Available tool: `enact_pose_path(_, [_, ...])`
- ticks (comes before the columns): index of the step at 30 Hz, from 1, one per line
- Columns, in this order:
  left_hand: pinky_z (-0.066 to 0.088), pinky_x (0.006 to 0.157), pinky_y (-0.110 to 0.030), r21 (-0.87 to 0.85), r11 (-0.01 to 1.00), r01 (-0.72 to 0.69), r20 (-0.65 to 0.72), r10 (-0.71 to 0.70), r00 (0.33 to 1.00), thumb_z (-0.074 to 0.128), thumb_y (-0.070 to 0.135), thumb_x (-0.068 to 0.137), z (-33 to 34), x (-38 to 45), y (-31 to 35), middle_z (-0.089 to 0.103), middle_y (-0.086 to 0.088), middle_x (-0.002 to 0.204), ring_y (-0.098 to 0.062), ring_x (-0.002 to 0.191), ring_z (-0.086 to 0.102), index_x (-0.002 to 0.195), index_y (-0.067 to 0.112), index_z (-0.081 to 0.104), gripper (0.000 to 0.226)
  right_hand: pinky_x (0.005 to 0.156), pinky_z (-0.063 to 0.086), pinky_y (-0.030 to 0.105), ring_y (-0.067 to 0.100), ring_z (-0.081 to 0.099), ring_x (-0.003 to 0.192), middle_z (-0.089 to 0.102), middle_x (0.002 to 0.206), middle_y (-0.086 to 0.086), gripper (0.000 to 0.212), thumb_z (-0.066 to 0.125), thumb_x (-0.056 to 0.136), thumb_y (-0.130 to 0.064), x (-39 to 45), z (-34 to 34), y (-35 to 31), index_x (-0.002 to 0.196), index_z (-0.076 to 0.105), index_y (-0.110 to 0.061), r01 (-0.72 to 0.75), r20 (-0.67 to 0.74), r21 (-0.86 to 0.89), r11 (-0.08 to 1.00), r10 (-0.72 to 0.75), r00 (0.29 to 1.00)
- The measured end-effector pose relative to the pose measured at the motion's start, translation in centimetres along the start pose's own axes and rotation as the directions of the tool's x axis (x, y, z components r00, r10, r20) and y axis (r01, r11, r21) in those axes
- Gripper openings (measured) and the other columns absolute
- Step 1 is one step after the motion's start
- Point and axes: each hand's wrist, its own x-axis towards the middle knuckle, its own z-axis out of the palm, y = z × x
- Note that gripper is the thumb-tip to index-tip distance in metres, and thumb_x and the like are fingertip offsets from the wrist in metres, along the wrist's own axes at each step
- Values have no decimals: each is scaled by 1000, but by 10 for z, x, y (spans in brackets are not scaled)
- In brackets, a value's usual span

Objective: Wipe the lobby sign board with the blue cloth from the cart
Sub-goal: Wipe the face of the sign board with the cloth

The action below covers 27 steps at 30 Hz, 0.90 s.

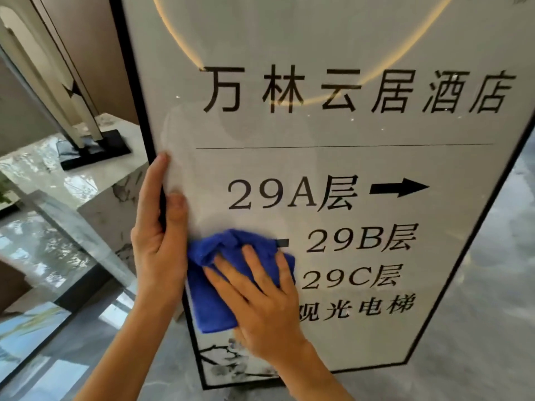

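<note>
Head view: right hand (260,308) presses flat and open on the blue cloth (220,285), at 7 o'clock on the sign board (362,157). Left hand (157,227) grips the board's edge. Push too hard and the board could tip over.

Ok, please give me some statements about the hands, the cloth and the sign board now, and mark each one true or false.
1. The right hand presses the blue cloth flat on the sign board. True.
2. The left hand hangs free in the air. False: it grips the board's black left edge.
3. The cloth covers the "29A" text. False: it lies lower, left of "29B" and "29C".
4. The arrow beside "29A" points right. True.
</note>
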Motion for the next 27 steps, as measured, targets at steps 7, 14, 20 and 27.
enact_pose_path(7, [32,77,12,137,988,72,87,-84,993,42,35,105,-6,-51,-20,45,56,122,35,100,45,141,61,31,45,126,3,50,20,10,157,8,169,-13,75,53,97,-32,-16,-31,97,160,13,-29,-123,-132,-26,992,119,984])
enact_pose_path(14, [31,68,13,209,963,172,68,-190,979,42,36,100,-9,-89,-34,44,62,105,38,85,45,133,70,29,50,125,3,58,38,13,155,23,167,2,72,44,89,-12,-25,-74,199,159,26,-18,-441,-218,106,891,454,864])
enact_pose_path(20, [34,71,11,164,975,149,11,-153,988,36,54,102,-7,-96,-34,48,56,112,34,89,48,137,63,31,36,123,4,63,30,5,156,16,168,-5,71,40,92,-20,6,-61,162,158,20,-34,-678,-300,126,724,679,670])
enact_pose_path(27, [28,76,14,171,980,104,-17,-102,995,36,44,105,-4,-102,-34,45,57,119,38,97,42,142,53,33,38,122,-4,60,31,0,156,3,169,-14,63,35,102,-47,6,1,26,159,11,-38,-460,-212,30,887,456,864])
